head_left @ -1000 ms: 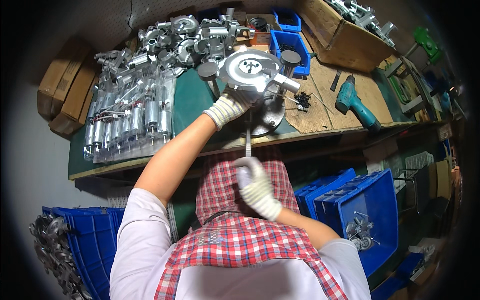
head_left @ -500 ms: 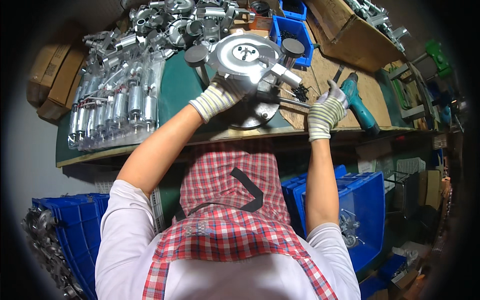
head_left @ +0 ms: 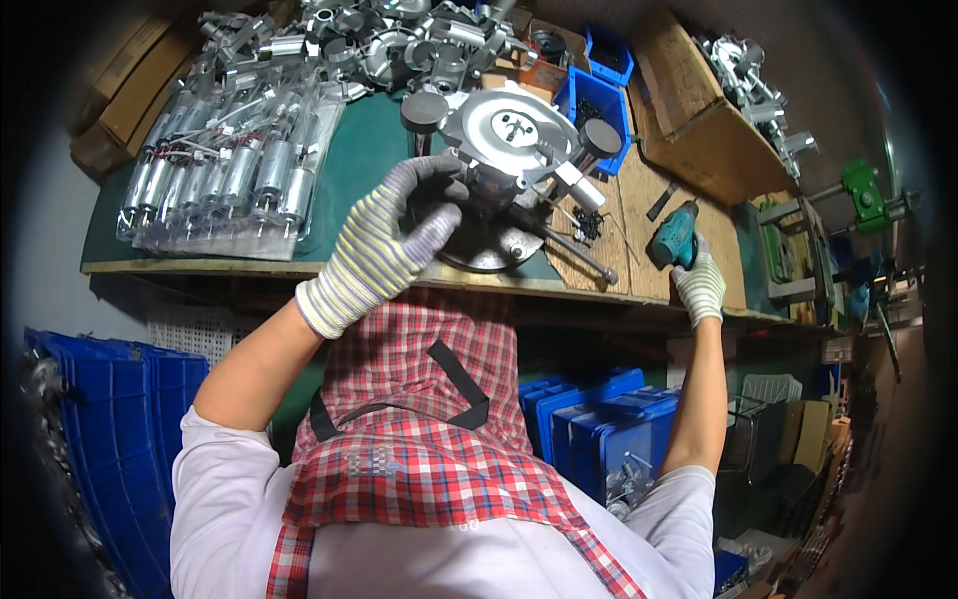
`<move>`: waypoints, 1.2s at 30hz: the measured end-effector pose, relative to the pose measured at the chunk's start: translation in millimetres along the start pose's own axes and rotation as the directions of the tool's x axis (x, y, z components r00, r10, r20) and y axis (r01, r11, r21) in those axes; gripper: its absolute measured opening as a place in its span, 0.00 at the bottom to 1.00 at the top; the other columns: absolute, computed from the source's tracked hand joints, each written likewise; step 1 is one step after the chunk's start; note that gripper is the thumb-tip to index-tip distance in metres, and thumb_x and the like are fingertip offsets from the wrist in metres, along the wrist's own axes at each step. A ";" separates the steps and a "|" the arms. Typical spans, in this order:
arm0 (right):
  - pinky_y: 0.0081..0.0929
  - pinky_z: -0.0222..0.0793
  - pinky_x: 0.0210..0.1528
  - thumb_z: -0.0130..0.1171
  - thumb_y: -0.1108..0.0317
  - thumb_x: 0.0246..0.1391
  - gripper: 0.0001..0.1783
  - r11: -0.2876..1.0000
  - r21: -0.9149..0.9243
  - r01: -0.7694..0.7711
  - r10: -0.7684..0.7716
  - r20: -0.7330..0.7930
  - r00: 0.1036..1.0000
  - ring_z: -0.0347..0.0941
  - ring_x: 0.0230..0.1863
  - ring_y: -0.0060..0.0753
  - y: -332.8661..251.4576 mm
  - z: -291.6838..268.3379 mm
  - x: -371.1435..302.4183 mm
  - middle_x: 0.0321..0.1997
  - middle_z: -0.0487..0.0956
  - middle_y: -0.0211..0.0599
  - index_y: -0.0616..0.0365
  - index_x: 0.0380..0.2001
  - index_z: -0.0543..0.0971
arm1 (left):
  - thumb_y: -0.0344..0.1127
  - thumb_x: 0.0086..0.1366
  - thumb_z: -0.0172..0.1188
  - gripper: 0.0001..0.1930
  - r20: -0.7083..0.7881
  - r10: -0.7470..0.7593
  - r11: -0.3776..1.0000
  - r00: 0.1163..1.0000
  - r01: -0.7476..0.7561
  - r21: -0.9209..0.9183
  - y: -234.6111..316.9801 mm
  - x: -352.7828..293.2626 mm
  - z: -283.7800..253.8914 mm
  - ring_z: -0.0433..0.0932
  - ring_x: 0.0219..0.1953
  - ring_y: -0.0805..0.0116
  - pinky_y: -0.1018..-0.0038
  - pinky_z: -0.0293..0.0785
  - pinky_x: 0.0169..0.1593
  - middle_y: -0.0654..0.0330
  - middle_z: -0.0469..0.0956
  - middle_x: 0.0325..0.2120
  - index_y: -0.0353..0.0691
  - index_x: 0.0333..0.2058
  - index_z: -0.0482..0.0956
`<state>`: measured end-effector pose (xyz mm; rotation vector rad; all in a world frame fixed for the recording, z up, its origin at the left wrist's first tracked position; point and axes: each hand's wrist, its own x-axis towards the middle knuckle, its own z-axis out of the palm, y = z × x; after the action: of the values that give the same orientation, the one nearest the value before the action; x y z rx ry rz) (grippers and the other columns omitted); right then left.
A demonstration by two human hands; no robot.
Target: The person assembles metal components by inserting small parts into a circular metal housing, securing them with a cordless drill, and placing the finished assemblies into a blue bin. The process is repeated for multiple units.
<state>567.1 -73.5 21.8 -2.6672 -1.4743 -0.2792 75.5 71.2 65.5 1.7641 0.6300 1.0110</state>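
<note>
Teal drill point(head_left: 674, 238), one, between 2 and 3 o'clock from mid-view, at the brown board point(head_left: 639, 275) on the bench; can't tell if it's lifted clear. Right hand point(head_left: 703, 284), 3 o'clock, striped glove, fingers wrapped round the drill's handle, mostly hidden. Left hand point(head_left: 374, 245), 10 o'clock, matching glove, fingers curled but spread apart, released, nothing in the grasp; fingertips just beside the fixture, contact unclear. One silver disc-shaped housing point(head_left: 499, 128), 12 o'clock, set on one fixture with a dark round base point(head_left: 499, 257); two round grey pads point(head_left: 426, 112) flank it, one at 11, one at 1. One metal bar point(head_left: 567, 248) with a knobbed end, 2 o'clock. Same direction: one small heap of black screws point(head_left: 587, 224), too many to count, and one flat black strip point(head_left: 662, 202). Two blue bins point(head_left: 626, 150), 1 o'clock, nearer one holding black bits. One large cardboard box point(head_left: 689, 120), between 1 and 2, silver parts in it. One green clamp point(head_left: 864, 198), between 2 and 3. Motors point(head_left: 239, 175) in clear plastic, 10 o'clock, several rows, over six, exact count blurred. Loose silver castings point(head_left: 394, 55) piled at 11, overlapping, uncountable. Below the bench: blue crates point(head_left: 130, 429) at 8, at least two more between 4 and 5.
</note>
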 end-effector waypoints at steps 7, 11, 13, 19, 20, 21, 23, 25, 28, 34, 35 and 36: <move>0.26 0.73 0.37 0.65 0.65 0.62 0.09 0.608 0.739 0.289 -0.091 -0.297 0.951 0.77 0.30 0.22 -58.4 -129.6 -23.4 0.32 0.82 0.32 0.56 0.42 0.81 | 0.28 0.68 0.62 0.20 -0.036 0.596 0.732 0.802 -0.524 0.435 56.4 81.2 -24.2 0.80 0.51 0.68 0.71 0.75 0.58 0.57 0.83 0.46 0.34 0.57 0.72; 0.31 0.75 0.55 0.68 0.64 0.55 0.21 0.742 0.452 0.496 -0.451 -0.211 0.867 0.81 0.48 0.29 -116.7 -239.1 -3.1 0.47 0.84 0.34 0.54 0.51 0.79 | 0.55 0.58 0.72 0.34 0.098 0.747 0.614 0.658 -0.738 0.279 74.0 159.9 10.5 0.83 0.50 0.58 0.64 0.78 0.54 0.50 0.82 0.48 0.40 0.57 0.75; 0.31 0.76 0.53 0.71 0.65 0.53 0.26 0.630 0.259 0.732 -0.679 -0.273 0.681 0.81 0.48 0.32 -165.0 -262.8 0.1 0.46 0.84 0.35 0.54 0.55 0.78 | 0.57 0.52 0.76 0.38 0.318 0.526 0.784 0.789 -0.594 0.179 89.6 162.8 22.3 0.84 0.47 0.59 0.64 0.78 0.54 0.51 0.84 0.46 0.40 0.56 0.77; 0.22 0.77 0.45 0.70 0.58 0.57 0.29 0.718 0.207 0.664 -0.675 -0.023 0.737 0.80 0.44 0.25 -202.9 -291.5 32.8 0.45 0.83 0.37 0.52 0.59 0.76 | 0.56 0.50 0.78 0.31 0.254 0.513 0.819 0.820 -0.556 0.142 70.7 178.7 26.3 0.86 0.42 0.61 0.68 0.80 0.49 0.55 0.86 0.39 0.43 0.47 0.83; 0.21 0.76 0.45 0.69 0.57 0.57 0.29 0.751 0.179 0.635 -0.650 0.033 0.759 0.79 0.46 0.23 -210.3 -293.9 38.9 0.46 0.82 0.37 0.53 0.60 0.76 | 0.56 0.50 0.78 0.31 0.245 0.493 0.832 0.835 -0.535 0.146 63.9 180.3 26.0 0.86 0.42 0.60 0.68 0.80 0.50 0.55 0.86 0.40 0.43 0.48 0.83; 0.20 0.76 0.46 0.69 0.56 0.58 0.29 0.782 0.148 0.606 -0.621 0.089 0.779 0.78 0.48 0.21 -217.5 -296.7 43.2 0.48 0.81 0.38 0.54 0.60 0.75 | 0.57 0.50 0.78 0.32 0.236 0.474 0.845 0.849 -0.513 0.149 58.6 181.6 25.7 0.86 0.43 0.60 0.68 0.80 0.50 0.55 0.86 0.40 0.44 0.48 0.83; 0.22 0.76 0.47 0.69 0.56 0.57 0.29 0.891 0.040 0.453 -0.451 0.206 0.868 0.78 0.50 0.23 -233.0 -302.6 46.8 0.50 0.81 0.39 0.55 0.59 0.76 | 0.56 0.51 0.78 0.31 0.212 0.521 0.803 0.827 -0.559 0.205 54.5 182.4 26.6 0.86 0.42 0.62 0.68 0.81 0.49 0.56 0.86 0.40 0.43 0.49 0.83; 0.23 0.76 0.48 0.69 0.56 0.58 0.28 0.939 -0.071 0.336 -0.302 0.296 0.906 0.78 0.50 0.25 -245.4 -308.1 50.4 0.50 0.81 0.39 0.55 0.58 0.76 | 0.51 0.52 0.79 0.30 0.192 0.519 0.813 0.833 -0.550 0.192 54.5 179.8 28.2 0.85 0.41 0.67 0.69 0.82 0.48 0.57 0.87 0.39 0.41 0.49 0.83; 0.23 0.76 0.46 0.68 0.59 0.58 0.24 0.927 -0.068 0.368 -0.336 0.278 0.900 0.77 0.47 0.25 -251.8 -308.9 54.6 0.47 0.81 0.38 0.56 0.55 0.77 | 0.53 0.52 0.78 0.31 0.176 0.439 0.864 0.881 -0.468 0.186 54.2 177.4 29.1 0.85 0.40 0.67 0.69 0.82 0.47 0.57 0.87 0.40 0.41 0.49 0.83; 0.23 0.75 0.42 0.65 0.63 0.58 0.17 0.812 0.042 0.583 -0.584 0.029 0.811 0.77 0.41 0.25 -260.4 -305.9 54.5 0.41 0.82 0.35 0.57 0.48 0.78 | 0.48 0.55 0.72 0.28 0.231 0.433 0.825 0.871 -0.486 0.289 59.1 178.7 32.4 0.82 0.44 0.61 0.67 0.79 0.50 0.54 0.83 0.42 0.42 0.52 0.79; 0.23 0.75 0.42 0.65 0.64 0.59 0.16 0.778 0.051 0.627 -0.624 -0.057 0.779 0.77 0.40 0.25 -264.3 -302.6 53.6 0.40 0.82 0.35 0.57 0.47 0.78 | 0.43 0.56 0.70 0.27 0.283 0.395 0.824 0.874 -0.473 0.310 65.7 179.1 32.7 0.81 0.45 0.62 0.68 0.79 0.50 0.54 0.82 0.44 0.41 0.53 0.77; 0.23 0.75 0.41 0.65 0.65 0.59 0.14 0.734 0.051 0.677 -0.664 -0.157 0.731 0.77 0.39 0.25 -269.6 -297.6 51.3 0.39 0.82 0.35 0.57 0.46 0.78 | 0.42 0.58 0.69 0.25 0.203 0.472 0.810 0.858 -0.513 0.284 58.5 180.2 33.4 0.80 0.46 0.64 0.69 0.79 0.50 0.55 0.82 0.45 0.41 0.53 0.77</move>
<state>330.1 65.7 319.0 -1.8744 -2.2818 -0.3889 196.3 172.0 176.3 2.3472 0.2642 1.1785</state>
